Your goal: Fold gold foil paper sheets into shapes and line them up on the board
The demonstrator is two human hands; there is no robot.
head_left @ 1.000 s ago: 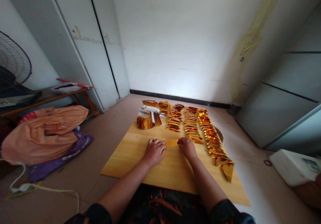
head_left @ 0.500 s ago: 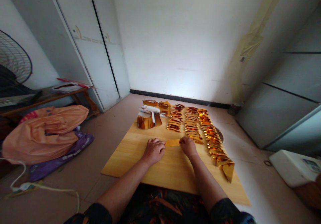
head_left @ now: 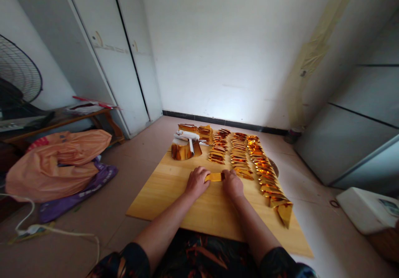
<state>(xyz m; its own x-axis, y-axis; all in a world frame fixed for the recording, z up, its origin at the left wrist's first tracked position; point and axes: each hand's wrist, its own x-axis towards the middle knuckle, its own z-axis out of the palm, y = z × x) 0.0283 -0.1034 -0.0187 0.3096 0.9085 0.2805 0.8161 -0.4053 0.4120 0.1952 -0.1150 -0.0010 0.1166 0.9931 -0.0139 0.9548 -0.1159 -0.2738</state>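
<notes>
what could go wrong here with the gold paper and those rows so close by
The right hand and left hand pinch a gold paper piece right beside the nearest row of folded gold pieces; a sideways slip of the right hand could knock that row out of line. The outer row ends at the wooden board edge, so a jolt might tip its last pieces onto the floor.

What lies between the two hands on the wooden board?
In the head view, a small folded gold foil paper lies between the left hand and right hand, both pinching it.
</notes>
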